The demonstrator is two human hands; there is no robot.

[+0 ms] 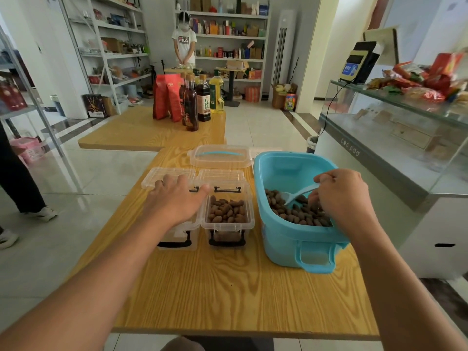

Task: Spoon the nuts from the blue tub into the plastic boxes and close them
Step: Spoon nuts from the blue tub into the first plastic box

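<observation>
The blue tub (301,239) stands at the right of the wooden table (228,295), its near half holding brown nuts (298,214). My right hand (342,196) is inside the tub and grips a pale blue spoon (300,193), whose bowl lies in the nuts. Two clear plastic boxes stand side by side left of the tub, both with lids hinged back. The right box (228,219) holds nuts. My left hand (177,198) rests with straight fingers over the left box (177,236), hiding its inside.
The tub's clear lid (220,156) with a blue handle lies behind the boxes. A second table (141,133) further back carries bottles and red bags. A glass counter (395,138) runs along the right. A person stands at the far shelves; someone's legs are at the left edge.
</observation>
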